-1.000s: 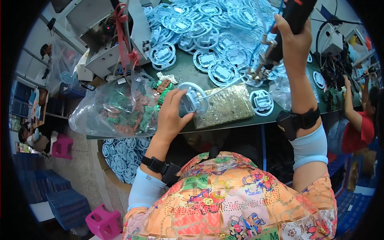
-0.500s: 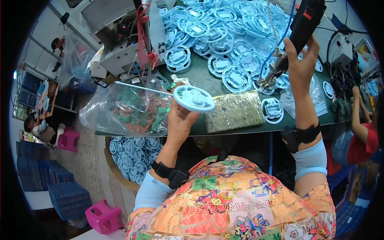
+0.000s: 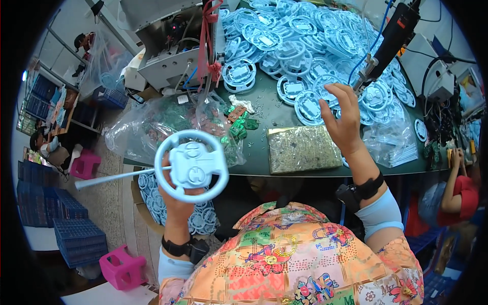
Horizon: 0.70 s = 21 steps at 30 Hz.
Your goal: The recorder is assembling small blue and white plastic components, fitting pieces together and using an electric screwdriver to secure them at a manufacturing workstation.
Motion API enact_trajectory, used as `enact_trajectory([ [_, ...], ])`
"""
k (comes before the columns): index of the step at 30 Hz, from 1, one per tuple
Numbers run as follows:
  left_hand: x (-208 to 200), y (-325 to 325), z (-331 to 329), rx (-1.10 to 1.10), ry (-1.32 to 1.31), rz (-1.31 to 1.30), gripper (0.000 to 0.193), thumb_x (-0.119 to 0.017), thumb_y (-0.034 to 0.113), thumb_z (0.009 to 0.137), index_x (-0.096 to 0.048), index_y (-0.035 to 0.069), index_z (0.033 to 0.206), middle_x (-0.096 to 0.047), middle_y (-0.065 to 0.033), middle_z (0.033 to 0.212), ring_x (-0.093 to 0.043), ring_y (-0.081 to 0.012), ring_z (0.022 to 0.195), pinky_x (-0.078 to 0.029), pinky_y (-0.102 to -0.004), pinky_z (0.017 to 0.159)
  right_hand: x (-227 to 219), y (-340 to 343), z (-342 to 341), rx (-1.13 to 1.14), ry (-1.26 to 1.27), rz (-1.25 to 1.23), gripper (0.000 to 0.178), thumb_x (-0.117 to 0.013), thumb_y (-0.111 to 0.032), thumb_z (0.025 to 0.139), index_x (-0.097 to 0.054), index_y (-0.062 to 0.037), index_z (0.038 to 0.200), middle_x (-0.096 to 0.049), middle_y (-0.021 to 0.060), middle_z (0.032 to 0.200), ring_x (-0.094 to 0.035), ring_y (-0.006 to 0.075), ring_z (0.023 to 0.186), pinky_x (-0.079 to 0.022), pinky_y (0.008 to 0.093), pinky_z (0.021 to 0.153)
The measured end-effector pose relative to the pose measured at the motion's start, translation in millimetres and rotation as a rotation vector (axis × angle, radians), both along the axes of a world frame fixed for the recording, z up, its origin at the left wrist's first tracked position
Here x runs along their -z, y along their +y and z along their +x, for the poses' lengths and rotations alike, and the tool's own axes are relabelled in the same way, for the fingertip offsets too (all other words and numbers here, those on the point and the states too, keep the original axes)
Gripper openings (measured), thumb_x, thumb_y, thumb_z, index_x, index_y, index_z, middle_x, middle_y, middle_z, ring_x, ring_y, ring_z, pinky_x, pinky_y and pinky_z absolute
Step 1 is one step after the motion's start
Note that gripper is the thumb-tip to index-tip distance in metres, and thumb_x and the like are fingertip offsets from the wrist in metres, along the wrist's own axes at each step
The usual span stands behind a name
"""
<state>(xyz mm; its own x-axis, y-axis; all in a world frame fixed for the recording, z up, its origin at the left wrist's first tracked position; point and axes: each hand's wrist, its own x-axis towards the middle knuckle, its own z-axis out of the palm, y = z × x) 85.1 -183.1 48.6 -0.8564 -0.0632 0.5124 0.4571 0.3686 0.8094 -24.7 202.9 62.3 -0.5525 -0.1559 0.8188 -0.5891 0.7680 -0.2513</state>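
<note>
My left hand is closed under a light-blue toy steering wheel, raised off the table's front edge with its moulded hub facing up. A thin pale-blue rod sticks out leftward beside the wheel; the hub hides its inner end. My right hand is empty, fingers apart and curled, above the right end of a flat block in clear wrap. Up and to its right hangs a black power screwdriver, clear of the hand. Behind lies a big heap of light-blue wheel parts.
A clear bag of green and brown circuit boards lies at the table's left, below a metal machine. Small screws are scattered on the green tabletop. Under the edge stands a carton of wheel parts. Another bag sits right.
My left hand has moved left and nearer, tilting the steering wheel to show its hub. My right hand has let go of the screwdriver and come down toward the wrapped block.
</note>
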Motion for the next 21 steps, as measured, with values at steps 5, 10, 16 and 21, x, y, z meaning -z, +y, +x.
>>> enact_trajectory([
  [5, 39, -81, 21, -0.096, -0.090, 0.550, 0.056, -0.052, 0.041, 0.101, -0.043, 0.002, 0.139, -0.059, -0.0152, 0.129, -0.062, -0.0253, 0.110, -0.050, -0.0388, 0.093, 37, -1, -26, 0.145, -0.361, 0.210, 0.046, -0.076, -0.035, 0.080, -0.061, -0.0028, 0.110, -0.059, 0.0139, 0.099, -0.060, 0.0336, 0.091, -0.047, 0.0419, 0.080],
  [10, 57, -96, 46, -0.540, -0.302, 1.002, 0.064, -0.052, 0.048, 0.101, -0.034, 0.005, 0.145, -0.060, -0.0194, 0.123, -0.066, -0.0246, 0.094, -0.051, -0.0329, 0.081, 68, -7, -30, 0.260, -0.384, 0.443, 0.042, -0.075, -0.035, 0.080, -0.063, -0.0021, 0.102, -0.061, 0.0150, 0.095, -0.061, 0.0354, 0.090, -0.049, 0.0443, 0.077],
  [16, 49, 6, 23, -0.078, -0.308, 0.497, 0.024, -0.055, 0.009, 0.100, -0.054, 0.000, 0.122, -0.068, -0.0152, 0.099, -0.069, -0.0207, 0.080, -0.056, -0.0315, 0.075, 44, -15, -25, 0.130, -0.405, -0.075, 0.013, -0.061, -0.014, 0.089, -0.065, -0.0027, 0.094, -0.066, 0.0166, 0.089, -0.066, 0.0340, 0.079, -0.052, 0.0417, 0.066],
  [21, 42, 91, -42, 0.311, -0.028, -0.237, 0.019, -0.065, -0.001, 0.087, -0.067, 0.002, 0.106, -0.068, -0.0155, 0.105, -0.068, -0.0295, 0.098, -0.053, -0.0330, 0.084, 51, -14, 13, -0.004, -0.161, 0.081, 0.023, -0.070, 0.001, 0.079, -0.066, -0.0037, 0.101, -0.068, 0.0141, 0.098, -0.066, 0.0334, 0.089, -0.052, 0.0404, 0.075],
])
